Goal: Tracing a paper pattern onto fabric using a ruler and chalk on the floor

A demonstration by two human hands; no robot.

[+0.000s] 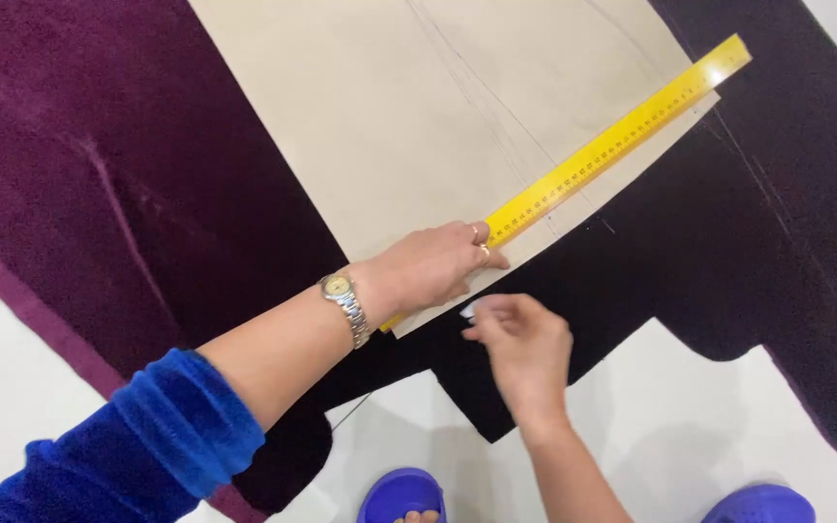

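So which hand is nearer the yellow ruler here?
Left. The left hand presses on the yellow ruler's lower end; the right hand is below it over the dark fabric, pinching a small white piece.

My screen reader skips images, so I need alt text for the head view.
A left hand presses a yellow ruler onto beige pattern paper over dark purple fabric, while the right hand pinches a small white piece beside the paper's edge.

A deep purple, matt, napped velvet-like cloth (pixel 99 174) is being shown beneath smooth, matt beige pattern paper (pixel 418 107). A glossy yellow ruler (pixel 612 145) is being pressed on it. A shiny metal watch (pixel 344 302) and plush blue sleeve (pixel 147 436) are being worn.
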